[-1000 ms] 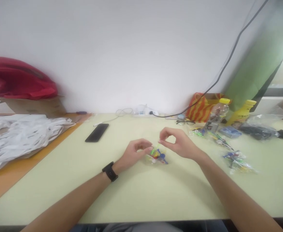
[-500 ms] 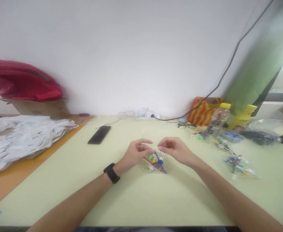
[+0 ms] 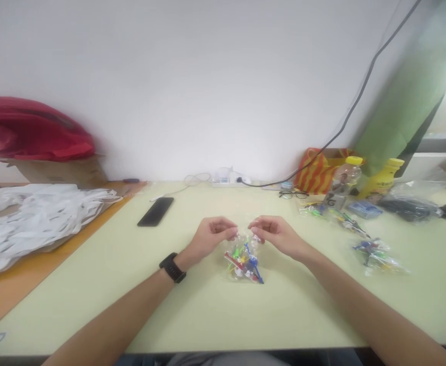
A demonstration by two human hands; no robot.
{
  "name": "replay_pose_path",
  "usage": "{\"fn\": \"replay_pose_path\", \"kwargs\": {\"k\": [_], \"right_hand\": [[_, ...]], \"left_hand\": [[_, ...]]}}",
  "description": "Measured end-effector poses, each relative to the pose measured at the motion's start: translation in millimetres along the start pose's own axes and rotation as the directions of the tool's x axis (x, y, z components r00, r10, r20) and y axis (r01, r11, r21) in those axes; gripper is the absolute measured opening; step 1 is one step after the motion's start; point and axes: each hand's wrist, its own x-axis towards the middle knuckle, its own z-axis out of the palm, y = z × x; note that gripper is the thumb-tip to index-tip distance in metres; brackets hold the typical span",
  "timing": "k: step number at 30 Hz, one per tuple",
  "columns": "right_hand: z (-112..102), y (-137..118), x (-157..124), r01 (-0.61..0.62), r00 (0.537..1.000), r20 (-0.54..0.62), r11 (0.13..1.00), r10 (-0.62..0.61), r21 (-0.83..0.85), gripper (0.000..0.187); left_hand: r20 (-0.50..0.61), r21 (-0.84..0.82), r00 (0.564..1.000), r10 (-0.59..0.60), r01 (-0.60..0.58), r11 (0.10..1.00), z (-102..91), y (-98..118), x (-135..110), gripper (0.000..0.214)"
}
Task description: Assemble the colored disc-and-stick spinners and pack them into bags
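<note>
A small clear plastic bag (image 3: 243, 259) full of colourful little parts hangs upright just above the pale yellow table (image 3: 223, 315). My left hand (image 3: 210, 239), with a black watch on the wrist, pinches the bag's top edge on the left. My right hand (image 3: 274, 235) pinches the same top edge on the right. Both hands are closed, with their fingertips close together over the bag's mouth.
A black phone (image 3: 155, 211) lies to the back left. White bags (image 3: 36, 218) are heaped at the far left. To the right lie another filled clear bag (image 3: 377, 254), loose colourful parts (image 3: 341, 216), glasses (image 3: 293, 193), two yellow-capped bottles (image 3: 347, 178) and a power strip (image 3: 230, 179).
My right hand came down from above the table to the bag's top edge. Both hands then lifted the bag so that it stands upright between them.
</note>
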Motion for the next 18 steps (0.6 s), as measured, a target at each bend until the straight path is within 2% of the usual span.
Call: {"fn": "replay_pose_path", "kwargs": {"k": [5,10,15,18], "right_hand": [[0,1,1,0.031,0.998,-0.06,0.999,-0.03,0.008,0.031],[-3,6,0,0.009,0.995,-0.103,0.998,-0.003,0.064,0.031],[-4,12,0,-0.01,0.993,-0.112,0.986,0.029,0.165,0.019],[-5,14,1,-0.002,0.992,-0.125,0.977,0.03,0.214,0.018]], "left_hand": [[0.0,0.034,0.999,0.036,-0.036,0.999,-5.6,-2,2,0.028],[0.015,-0.028,1.0,0.019,-0.019,0.999,-9.0,-3,2,0.032],[0.005,-0.1,1.0,0.01,-0.009,0.995,-9.9,0,0,0.02],[0.002,-0.133,1.0,0.001,-0.001,0.991,-9.9,1,0,0.012]]}}
